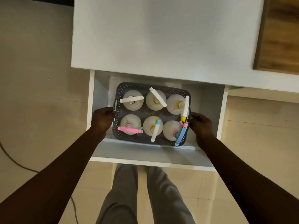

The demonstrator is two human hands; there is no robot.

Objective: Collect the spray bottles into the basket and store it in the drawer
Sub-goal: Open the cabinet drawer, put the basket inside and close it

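A grey perforated basket (118, 94) sits inside the open white drawer (152, 160), filled with several white spray bottles standing upright in two rows. One bottle at the front left has a pink trigger head (129, 129); another at the front right has a blue one (181, 135); the back row has white heads (157, 97). My left hand (102, 121) grips the basket's left handle. On the opposite side my right hand (201, 125) holds the right rim. Whether the basket rests on the drawer's floor I cannot tell.
The white cabinet top (161, 38) overhangs the drawer's back. A wooden board (279, 33) lies at its right end. My legs (142, 196) stand on the tiled floor just before the drawer front. A dark cable (14, 160) runs across the floor at left.
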